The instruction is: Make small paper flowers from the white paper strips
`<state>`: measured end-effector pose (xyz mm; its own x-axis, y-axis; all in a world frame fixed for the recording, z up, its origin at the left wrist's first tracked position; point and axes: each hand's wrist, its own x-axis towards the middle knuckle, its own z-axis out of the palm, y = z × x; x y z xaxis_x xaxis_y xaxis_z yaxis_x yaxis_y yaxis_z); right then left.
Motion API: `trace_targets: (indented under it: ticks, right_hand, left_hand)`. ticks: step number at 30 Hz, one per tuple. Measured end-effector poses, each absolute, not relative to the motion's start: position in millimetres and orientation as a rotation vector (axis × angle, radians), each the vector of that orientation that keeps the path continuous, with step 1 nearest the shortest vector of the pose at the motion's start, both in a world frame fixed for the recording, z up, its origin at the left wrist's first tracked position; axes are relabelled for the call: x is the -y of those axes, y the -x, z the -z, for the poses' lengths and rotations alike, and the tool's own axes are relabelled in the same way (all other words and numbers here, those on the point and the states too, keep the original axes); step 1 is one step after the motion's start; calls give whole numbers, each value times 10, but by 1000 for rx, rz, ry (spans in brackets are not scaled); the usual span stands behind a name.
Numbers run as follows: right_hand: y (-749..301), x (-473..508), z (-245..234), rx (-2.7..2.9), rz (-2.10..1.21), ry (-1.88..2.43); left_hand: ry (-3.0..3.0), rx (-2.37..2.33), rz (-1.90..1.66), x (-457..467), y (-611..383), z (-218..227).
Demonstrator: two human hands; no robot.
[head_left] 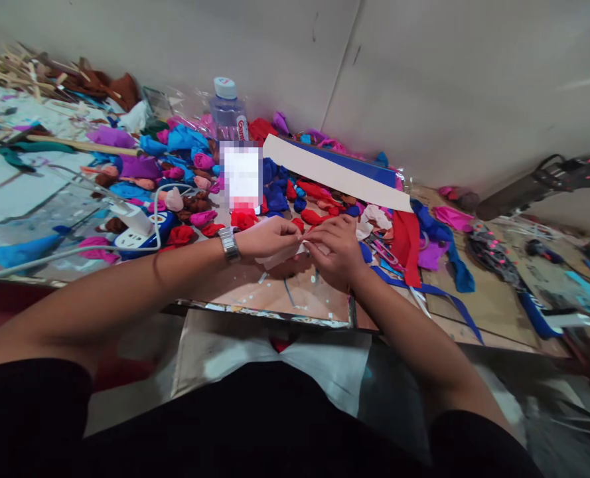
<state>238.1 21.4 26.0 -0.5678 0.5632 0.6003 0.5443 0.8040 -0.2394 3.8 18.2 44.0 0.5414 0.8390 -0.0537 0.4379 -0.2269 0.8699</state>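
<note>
Red, blue, pink and purple fabric scraps (185, 143) lie heaped across the upper left and middle of the frame, on a worn brown tabletop (255, 285). At the centre of the frame the person's two bare hands meet just above the tabletop's near edge. The left hand (267, 238), with a metal wristwatch (229, 243) on its wrist, comes in from the left. Its fingers are pinched closed on a small pale strip (276, 257), whose loose end sags below the knuckles. The right hand (338, 251) comes in from the lower right, and its fingers are curled closed on the other end of the same strip, fingertips touching those of the left hand. A red scrap shows just above the fingertips; whether either hand holds it cannot be told.

Behind the hands, a long white-and-blue board (334, 171) slants from the middle toward the right. A red ribbon (407, 247) lies just right of the right hand, and a blue ribbon (427, 289) trails from there toward the lower right. A clear water bottle (228, 113) with a pale cap stands at the upper middle by the wall. Left of the hands sits a white-and-blue power strip (136, 234), with a grey cable (40, 257) running off to the left edge. Wooden sticks (6, 70) are piled in the upper left corner, and a dark tool (533, 189) rests at the right edge.
</note>
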Motion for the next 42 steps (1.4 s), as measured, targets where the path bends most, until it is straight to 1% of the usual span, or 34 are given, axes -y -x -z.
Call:
trace_targets:
  ticks: [6, 9, 15, 21, 25, 30, 35, 42]
  right_hand:
    - [-2387, -224, -251, 2317, -11, 803]
    - [-2389, -234, -248, 2343, -16, 811]
    - [-2382, -232, -247, 2353, -36, 859]
    - [-2383, -235, -218, 2352, -11, 841]
    - [-2382, -237, -223, 2343, -5, 819]
    - [-2374, -230, -230, 2339, -49, 891]
    - [-2367, -231, -222, 2326, -99, 909]
    - [-2349, -239, -211, 2331, -133, 958]
  left_hand:
    - [-2258, -1136, -579, -171, -50, -466]
    - [-2360, -1162, -580, -161, -55, -472]
    - [-2252, -1223, -585, -172, -45, -470]
    - [-2169, -1175, -580, -192, -30, -470]
    - [-2304, -1190, -605, -176, -36, -443]
    - [-2529, -1199, -634, -173, -36, -387]
    - [-2569, -1143, -659, -181, -34, -369]
    - [-2625, -1188, -673, -183, -45, -308]
